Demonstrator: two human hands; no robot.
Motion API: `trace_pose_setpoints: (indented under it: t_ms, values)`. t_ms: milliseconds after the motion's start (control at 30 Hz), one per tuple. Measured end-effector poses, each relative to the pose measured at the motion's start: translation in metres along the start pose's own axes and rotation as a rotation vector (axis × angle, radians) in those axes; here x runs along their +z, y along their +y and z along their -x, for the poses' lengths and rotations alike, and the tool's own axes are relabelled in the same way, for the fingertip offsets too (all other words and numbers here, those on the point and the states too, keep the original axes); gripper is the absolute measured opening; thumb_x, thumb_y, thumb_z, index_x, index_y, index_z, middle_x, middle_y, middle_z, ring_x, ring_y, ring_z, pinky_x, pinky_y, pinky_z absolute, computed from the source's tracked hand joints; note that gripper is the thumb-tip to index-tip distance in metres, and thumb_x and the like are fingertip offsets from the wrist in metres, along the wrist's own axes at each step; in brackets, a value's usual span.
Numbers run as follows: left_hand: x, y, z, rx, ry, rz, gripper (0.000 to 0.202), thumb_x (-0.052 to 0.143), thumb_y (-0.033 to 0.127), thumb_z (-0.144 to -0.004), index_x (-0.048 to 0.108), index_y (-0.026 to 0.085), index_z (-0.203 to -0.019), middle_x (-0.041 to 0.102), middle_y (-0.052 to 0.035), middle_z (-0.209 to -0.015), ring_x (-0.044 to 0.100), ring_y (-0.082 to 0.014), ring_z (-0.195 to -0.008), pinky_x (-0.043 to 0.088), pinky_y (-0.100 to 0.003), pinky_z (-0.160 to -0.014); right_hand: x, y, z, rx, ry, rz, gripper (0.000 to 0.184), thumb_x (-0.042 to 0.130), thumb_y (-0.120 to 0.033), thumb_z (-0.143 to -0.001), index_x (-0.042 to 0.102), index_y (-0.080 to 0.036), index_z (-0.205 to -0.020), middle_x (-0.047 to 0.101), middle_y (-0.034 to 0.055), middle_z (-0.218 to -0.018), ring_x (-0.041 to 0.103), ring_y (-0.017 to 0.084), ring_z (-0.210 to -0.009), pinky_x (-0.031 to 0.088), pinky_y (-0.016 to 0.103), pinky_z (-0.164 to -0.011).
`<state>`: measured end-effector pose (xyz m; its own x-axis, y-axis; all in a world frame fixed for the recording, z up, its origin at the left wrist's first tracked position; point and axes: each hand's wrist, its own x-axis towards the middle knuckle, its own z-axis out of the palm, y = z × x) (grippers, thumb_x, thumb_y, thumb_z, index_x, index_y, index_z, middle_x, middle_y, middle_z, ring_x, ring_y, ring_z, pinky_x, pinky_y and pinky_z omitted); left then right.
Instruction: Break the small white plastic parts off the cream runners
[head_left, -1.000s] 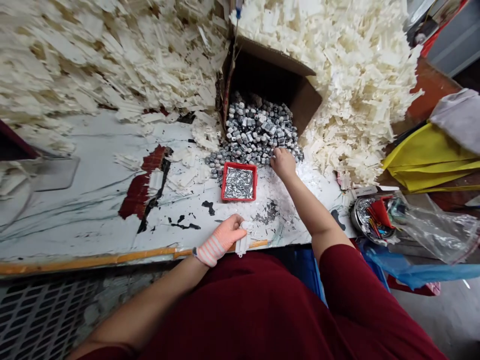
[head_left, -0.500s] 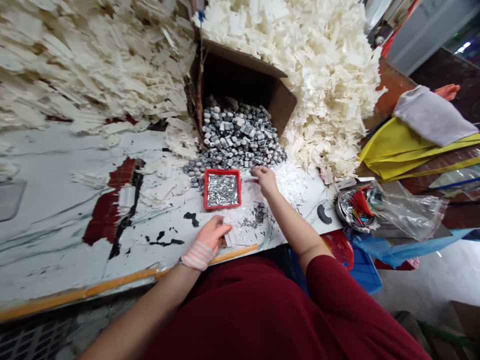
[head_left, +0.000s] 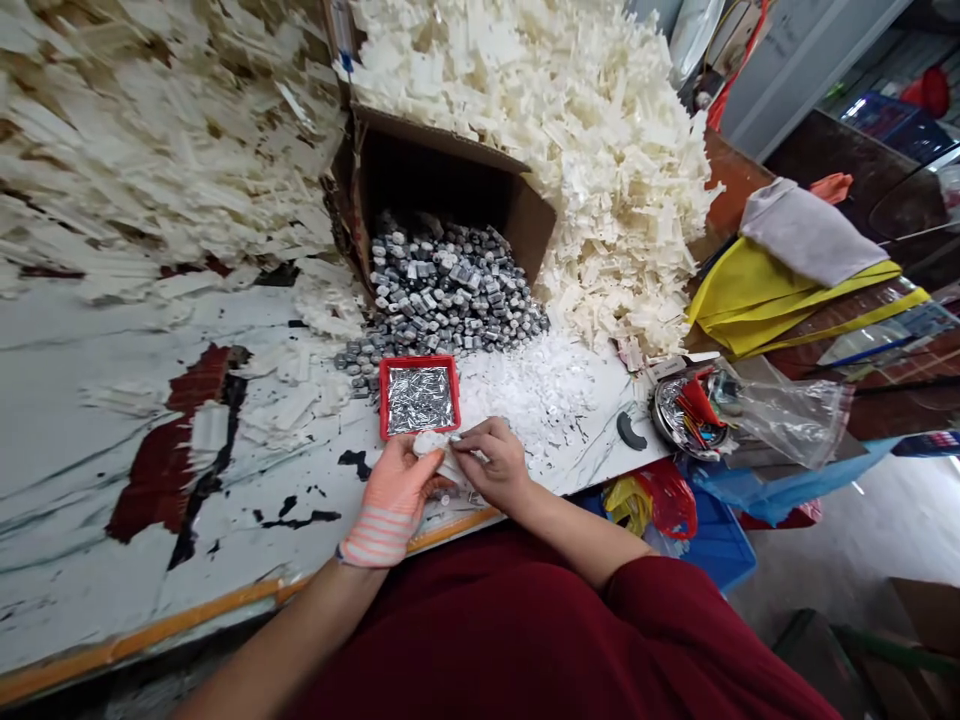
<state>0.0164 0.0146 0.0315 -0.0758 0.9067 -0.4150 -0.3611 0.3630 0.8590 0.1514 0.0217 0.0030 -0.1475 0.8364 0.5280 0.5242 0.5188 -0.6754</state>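
Fingers of both hands close on a small white plastic piece (head_left: 433, 443) near the edge of the white tabletop (head_left: 97, 480).
The gloved left hand (head_left: 394, 490) curls around it, the bare right hand (head_left: 491, 462) pinches its far end; just beyond sit a red tray (head_left: 418, 360) of silver pins (head_left: 418, 400), then grey metal fittings (head_left: 442, 285) spilling from a cardboard box (head_left: 534, 225) amid white plastic scraps (head_left: 607, 200).

A cardboard box (head_left: 529, 225) lies between heaps of plastic pieces (head_left: 600, 200), with metal parts (head_left: 442, 285) inside, behind a tray (head_left: 382, 400).
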Motion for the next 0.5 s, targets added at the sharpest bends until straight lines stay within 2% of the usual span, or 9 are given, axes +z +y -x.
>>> trace_pose_setpoints:
  t_ms: [133, 233, 300, 367, 433, 467, 500]
  values:
    - [0.002, 0.001, -0.005, -0.055, -0.007, 0.007, 0.039, 0.075, 0.030, -0.059, 0.048, 0.018, -0.084, 0.055, 0.0058, -0.067, 0.055, -0.0099, -0.055, 0.049, -0.021, -0.047, -0.003, -0.001, 0.001, 0.021, -0.045, -0.008, 0.012, 0.060, -0.027, -0.084, 0.068, -0.019, -0.083, 0.065, 0.0050, -0.078, 0.061, 0.013, -0.073, 0.051, 0.025, -0.068]
    - [-0.001, -0.001, -0.012, -0.095, -0.105, 0.020, 0.038, 0.074, 0.032, -0.062, 0.049, 0.017, -0.087, 0.057, 0.0040, -0.070, 0.058, -0.0117, -0.058, 0.050, -0.022, -0.049, -0.016, 0.019, -0.017, 0.140, -0.172, -0.079, 0.016, 0.059, -0.032, -0.084, 0.069, -0.019, -0.084, 0.067, 0.0038, -0.076, 0.062, 0.014, -0.071, 0.050, 0.025, -0.068]
    - [-0.003, -0.003, -0.016, -0.126, -0.205, 0.027, 0.036, 0.073, 0.032, -0.065, 0.050, 0.018, -0.090, 0.057, 0.0036, -0.072, 0.058, -0.0119, -0.059, 0.050, -0.023, -0.049, -0.037, 0.050, -0.050, 0.219, -0.291, -0.080, 0.018, 0.058, -0.034, -0.084, 0.069, -0.020, -0.085, 0.069, 0.0033, -0.079, 0.063, 0.014, -0.072, 0.050, 0.026, -0.069]
    - [-0.006, -0.007, -0.018, -0.158, -0.270, 0.027, 0.034, 0.072, 0.031, -0.067, 0.052, 0.019, -0.091, 0.056, 0.0041, -0.071, 0.056, -0.0109, -0.057, 0.048, -0.021, -0.047, -0.065, 0.093, -0.096, 0.353, -0.168, 0.156, 0.020, 0.055, -0.033, -0.085, 0.068, -0.019, -0.092, 0.069, 0.0059, -0.091, 0.062, 0.016, -0.081, 0.049, 0.030, -0.077]
    - [-0.008, -0.010, -0.020, -0.179, -0.282, 0.030, 0.032, 0.071, 0.029, -0.068, 0.052, 0.020, -0.092, 0.055, 0.0040, -0.071, 0.054, -0.0101, -0.056, 0.046, -0.020, -0.046, -0.093, 0.136, -0.141, 0.617, 0.016, 0.494, 0.029, 0.051, -0.032, -0.086, 0.062, -0.015, -0.107, 0.065, 0.0120, -0.110, 0.061, 0.018, -0.092, 0.046, 0.032, -0.084]
    - [-0.009, -0.011, -0.021, -0.187, -0.282, 0.030, 0.032, 0.071, 0.029, -0.068, 0.053, 0.020, -0.093, 0.055, 0.0034, -0.072, 0.054, -0.0103, -0.056, 0.045, -0.020, -0.046, -0.105, 0.155, -0.159, 0.747, 0.035, 0.628, 0.034, 0.049, -0.033, -0.086, 0.059, -0.015, -0.113, 0.061, 0.0141, -0.118, 0.060, 0.019, -0.099, 0.044, 0.032, -0.086]
    - [-0.010, -0.012, -0.021, -0.193, -0.279, 0.033, 0.033, 0.071, 0.029, -0.067, 0.053, 0.020, -0.094, 0.056, 0.0025, -0.074, 0.055, -0.0106, -0.057, 0.045, -0.020, -0.046, -0.114, 0.170, -0.174, 0.789, 0.020, 0.661, 0.036, 0.052, -0.032, -0.084, 0.058, -0.012, -0.114, 0.061, 0.0176, -0.117, 0.060, 0.022, -0.100, 0.044, 0.033, -0.085]
